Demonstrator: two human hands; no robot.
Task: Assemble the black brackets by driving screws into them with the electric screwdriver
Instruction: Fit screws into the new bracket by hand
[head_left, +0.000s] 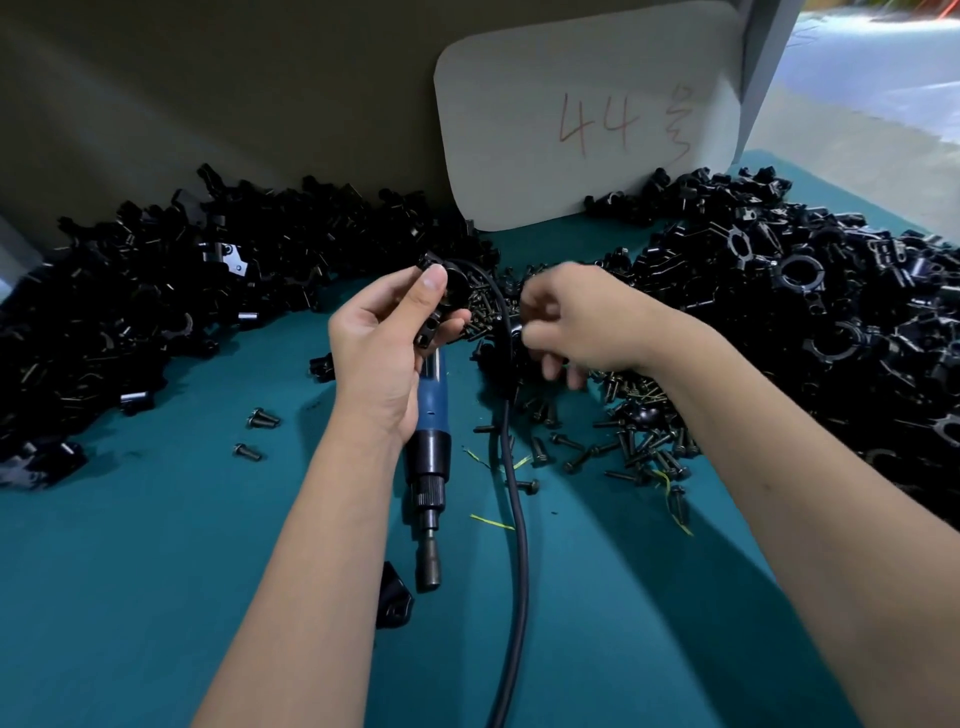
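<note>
Left hand (384, 338) fingers clamped on one black bracket (447, 296); right hand (566, 322) fingers curled, blurred, grip unclear; one electric screwdriver (431, 452) flat on teal table (156, 571), beneath left wrist; two bracket heaps, one screw pile (639, 441)

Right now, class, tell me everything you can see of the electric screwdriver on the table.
The electric screwdriver lies flat on the teal table, unheld. Its blue, plastic-looking body meets a black collar, a knurled ring and a dark metal socket tip pointing toward the viewer. The left hand hides its upper end. A black cable runs alongside.
</note>
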